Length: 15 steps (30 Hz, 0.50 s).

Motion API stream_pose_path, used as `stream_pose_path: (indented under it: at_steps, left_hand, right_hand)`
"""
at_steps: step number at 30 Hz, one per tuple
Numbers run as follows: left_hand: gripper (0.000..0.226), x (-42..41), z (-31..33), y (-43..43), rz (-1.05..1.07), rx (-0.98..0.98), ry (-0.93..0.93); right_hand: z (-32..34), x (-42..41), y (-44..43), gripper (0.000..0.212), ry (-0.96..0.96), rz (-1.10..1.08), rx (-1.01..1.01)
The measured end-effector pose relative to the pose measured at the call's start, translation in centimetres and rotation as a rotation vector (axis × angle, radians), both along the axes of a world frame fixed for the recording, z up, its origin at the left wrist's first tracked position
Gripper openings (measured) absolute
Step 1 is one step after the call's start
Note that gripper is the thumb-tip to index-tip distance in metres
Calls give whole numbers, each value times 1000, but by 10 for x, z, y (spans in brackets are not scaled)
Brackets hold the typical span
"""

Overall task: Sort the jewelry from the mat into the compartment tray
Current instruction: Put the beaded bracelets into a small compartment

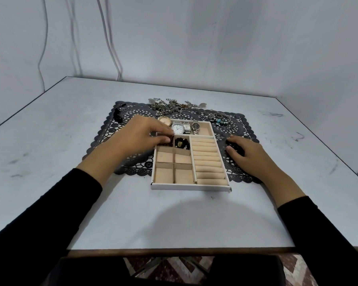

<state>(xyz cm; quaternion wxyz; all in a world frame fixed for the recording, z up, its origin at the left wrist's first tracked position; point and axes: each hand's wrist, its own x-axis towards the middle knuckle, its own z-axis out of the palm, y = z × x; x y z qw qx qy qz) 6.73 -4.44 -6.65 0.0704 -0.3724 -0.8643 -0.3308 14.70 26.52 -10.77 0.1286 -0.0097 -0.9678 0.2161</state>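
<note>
Pale walls stand behind a scuffed grey table (70,141), where a black lace mat (103,139) lies with a white compartment tray (190,187) set on it. Four watches (178,128) lie in the long far compartment, and a dark bead bracelet (181,143) lies coiled in a small square one.

The left hand (141,133) reaches over the square compartment just left of that. Its fingertips pinch a brown bead bracelet (170,141) that is partly down inside it. The right hand (248,153) rests on the mat beside the tray's right wall, fingers curled over something dark. I cannot tell whether it holds anything.

Unsorted pieces lie along the mat's far side: a tangled heap of chains (170,105), loose hoops (125,113) at the left corner and bangles (221,119) at the right.

The beads look light and limp on their cord, so I would pinch them at one side and let the loop fold in. The chains look likely to snag one another and are best lifted slowly by a single strand. The hoops are stiff and thin, and I would take them by the rim.
</note>
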Motion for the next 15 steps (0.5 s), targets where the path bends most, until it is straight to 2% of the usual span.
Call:
stream_pose_path:
  at_steps: [6,15]
  left_hand:
    - [30,-2,4,1,-30,-110,-26]
    - [26,-3,1,1,75,-58,-124]
  right_hand:
    - [0,0,0,38,4,-4,-5]
    - [-1,-1,1,39,8,1,-5]
